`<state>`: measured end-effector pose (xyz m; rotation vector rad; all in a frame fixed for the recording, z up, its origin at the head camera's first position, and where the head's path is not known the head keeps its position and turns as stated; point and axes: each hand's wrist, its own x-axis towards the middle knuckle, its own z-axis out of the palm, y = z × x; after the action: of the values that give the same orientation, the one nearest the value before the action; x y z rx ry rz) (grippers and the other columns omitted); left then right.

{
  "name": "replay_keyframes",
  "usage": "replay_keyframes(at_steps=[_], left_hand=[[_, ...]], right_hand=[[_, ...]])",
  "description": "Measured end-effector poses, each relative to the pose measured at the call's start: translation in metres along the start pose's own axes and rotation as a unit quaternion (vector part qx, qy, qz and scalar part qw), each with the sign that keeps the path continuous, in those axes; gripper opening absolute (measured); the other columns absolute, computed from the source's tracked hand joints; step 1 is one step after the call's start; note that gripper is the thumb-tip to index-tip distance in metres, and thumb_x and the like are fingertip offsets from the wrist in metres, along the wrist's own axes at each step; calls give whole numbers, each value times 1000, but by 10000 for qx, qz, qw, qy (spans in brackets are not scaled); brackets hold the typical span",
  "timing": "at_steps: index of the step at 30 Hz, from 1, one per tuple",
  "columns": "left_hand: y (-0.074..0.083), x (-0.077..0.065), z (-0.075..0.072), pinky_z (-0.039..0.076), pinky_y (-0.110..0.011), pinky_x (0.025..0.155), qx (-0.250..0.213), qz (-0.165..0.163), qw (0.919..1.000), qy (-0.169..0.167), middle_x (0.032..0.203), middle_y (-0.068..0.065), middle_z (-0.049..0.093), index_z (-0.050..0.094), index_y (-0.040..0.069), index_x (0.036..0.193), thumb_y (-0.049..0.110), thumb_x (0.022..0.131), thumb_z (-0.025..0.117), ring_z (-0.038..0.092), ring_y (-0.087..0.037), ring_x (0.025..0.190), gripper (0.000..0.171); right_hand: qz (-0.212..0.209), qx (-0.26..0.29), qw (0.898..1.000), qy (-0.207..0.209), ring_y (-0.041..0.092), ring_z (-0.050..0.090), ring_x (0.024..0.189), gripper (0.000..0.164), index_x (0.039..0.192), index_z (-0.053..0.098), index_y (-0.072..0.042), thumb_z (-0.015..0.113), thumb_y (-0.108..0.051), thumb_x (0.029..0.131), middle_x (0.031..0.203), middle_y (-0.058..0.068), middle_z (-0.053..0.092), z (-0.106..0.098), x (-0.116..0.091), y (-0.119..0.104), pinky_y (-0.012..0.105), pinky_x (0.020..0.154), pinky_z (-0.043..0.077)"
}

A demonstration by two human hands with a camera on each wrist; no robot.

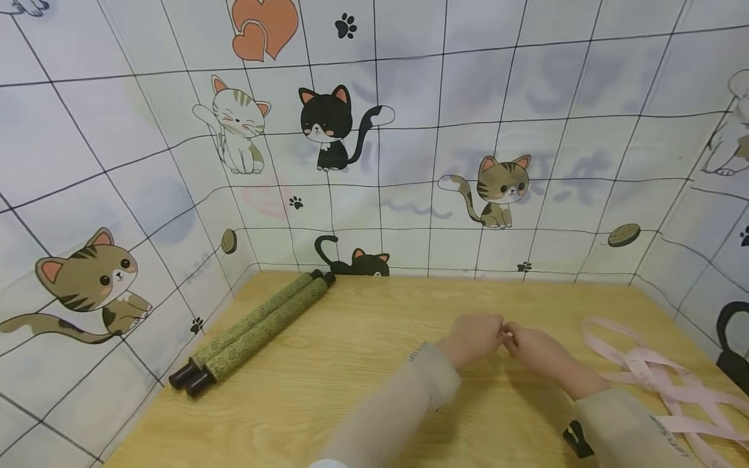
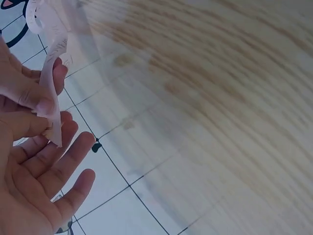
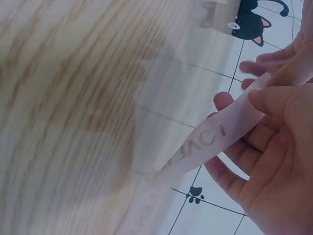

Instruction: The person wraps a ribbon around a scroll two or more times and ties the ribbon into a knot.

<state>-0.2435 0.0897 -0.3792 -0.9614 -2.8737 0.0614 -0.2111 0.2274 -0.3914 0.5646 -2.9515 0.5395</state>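
Note:
A pale pink ribbon (image 3: 210, 132) with printed lettering is stretched between the two hands. My left hand (image 1: 475, 338) pinches its tip between thumb and index finger, with the other fingers spread in the left wrist view. Close beside it, my right hand (image 1: 538, 351) pinches the ribbon a short way from the tip, and the fingertips of both hands nearly meet. In the right wrist view the ribbon runs down and left from the right hand. The rest of the pink ribbon (image 1: 690, 393) lies in loose loops at the table's right side.
Two green patterned rolls with black ends (image 1: 266, 328) lie side by side on the left of the wooden table (image 1: 351, 364). A small black object (image 1: 578, 439) sits near the right sleeve. At the right edge stands a black looped thing (image 1: 734, 364). Cat-printed sheeting surrounds the table.

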Motion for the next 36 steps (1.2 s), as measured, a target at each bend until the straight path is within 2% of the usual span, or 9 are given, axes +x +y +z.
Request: replay_keyframes(at_steps=[7,13,18,23,26,30,32,33,36], left_hand=[[-20,-9,-11,33,-19,39,-400,-94,9991,-144,58,9,46,57,19,84,27,93,54,37,-4,45,13],[-44,-18,-18,35,-18,42,-925,-263,9948,-346,62,8,51,58,15,86,22,92,54,41,-5,49,10],[-66,-32,-12,30,-20,40,-1168,-348,9919,-371,58,7,45,52,15,77,20,91,54,36,-6,48,14],[-87,-47,-7,27,-21,41,-1434,-597,9870,-411,55,6,40,48,15,71,18,89,54,31,-7,46,18],[-97,-53,-6,28,-22,42,-1493,-778,9850,-385,56,6,41,48,15,71,19,88,56,32,-8,47,19],[-105,-58,-3,30,-23,44,-1460,-859,9849,-343,58,6,46,53,14,76,21,86,58,35,-8,49,13],[-108,-61,-2,31,-23,43,-1451,-851,9850,-396,58,6,46,59,11,85,21,86,57,35,-8,48,10],[-110,-62,-2,31,-23,43,-1408,-847,9855,-431,59,6,47,61,9,93,21,86,57,35,-8,48,15],[-115,-66,-2,28,-23,42,-1348,-910,9855,-477,57,6,43,62,7,95,20,85,55,33,-8,46,18]], right_hand=[[-155,414,9989,-124,7,39,53,21,77,57,-6,51,-12,96,62,-4,47,1,-1,2,26,53,35],[87,508,9984,-219,10,37,53,23,77,58,-6,51,-16,96,62,-4,46,0,1,1,26,52,34],[191,589,9974,-356,10,37,54,26,77,57,-7,51,-22,97,63,-3,47,2,-2,0,26,51,33],[221,657,9964,-491,10,36,53,25,78,57,-6,50,-23,97,64,-1,50,3,-5,-1,26,49,33],[272,631,9966,-458,10,36,54,23,80,58,-6,50,-21,97,66,-1,51,4,-5,0,25,49,33],[332,633,9968,-368,9,34,53,22,80,58,-6,51,-19,96,64,-2,49,6,-3,1,23,47,31],[326,683,9965,-361,9,33,51,21,79,58,-7,52,-18,95,62,-3,47,7,-2,1,23,45,29],[286,678,9966,-357,9,33,51,21,79,58,-7,52,-19,95,61,-3,46,7,-2,2,23,46,30],[130,654,9973,-313,10,38,54,22,81,59,-6,52,-20,96,62,-4,48,5,-4,3,25,49,34]])
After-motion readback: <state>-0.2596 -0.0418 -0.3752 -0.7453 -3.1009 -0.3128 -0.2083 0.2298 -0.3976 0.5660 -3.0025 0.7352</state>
